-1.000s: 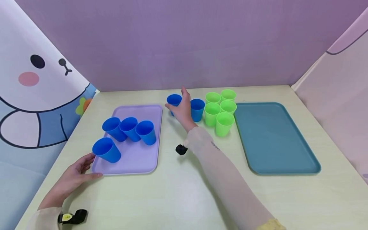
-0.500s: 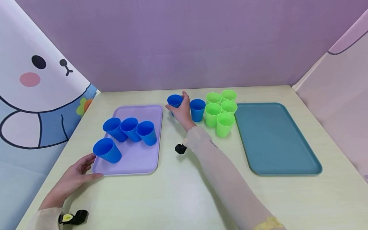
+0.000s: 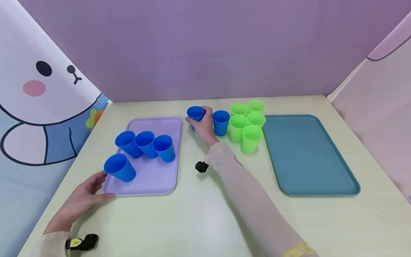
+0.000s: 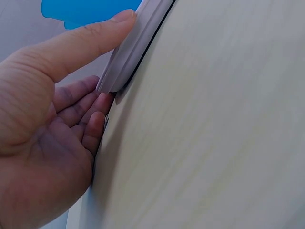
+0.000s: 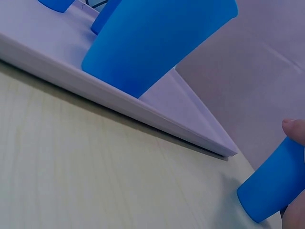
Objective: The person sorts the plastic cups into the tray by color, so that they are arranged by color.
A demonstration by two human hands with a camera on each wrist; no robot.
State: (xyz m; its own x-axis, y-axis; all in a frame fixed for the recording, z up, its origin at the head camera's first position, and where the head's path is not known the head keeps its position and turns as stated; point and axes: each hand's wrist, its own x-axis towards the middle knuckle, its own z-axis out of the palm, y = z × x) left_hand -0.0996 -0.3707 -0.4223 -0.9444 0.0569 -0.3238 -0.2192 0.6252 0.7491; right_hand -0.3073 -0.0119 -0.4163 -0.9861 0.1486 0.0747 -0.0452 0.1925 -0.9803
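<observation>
At the back of the table my right hand (image 3: 206, 127) grips a blue cup (image 3: 194, 112), its thumb on the near left side and its fingers around the far right. In the right wrist view that cup (image 5: 272, 183) stands with its base at the tabletop, the thumb across its side. My left hand (image 3: 82, 195) holds the front left corner of the purple tray (image 3: 157, 182). Its thumb (image 4: 90, 44) lies on the tray's edge, the other fingers curled at the adjoining side. Several blue cups stand on this tray, the nearest one (image 3: 120, 168) beside the left hand.
Another blue cup (image 3: 221, 123) stands just right of the right hand. Beside it several green cups are grouped, the front one (image 3: 251, 140) near the teal tray (image 3: 314, 157). A purple backdrop (image 3: 205, 50) rises behind the table.
The right hand's fingers have come down and closed around the blue cup at the back. The left hand keeps its place at the tray corner.
</observation>
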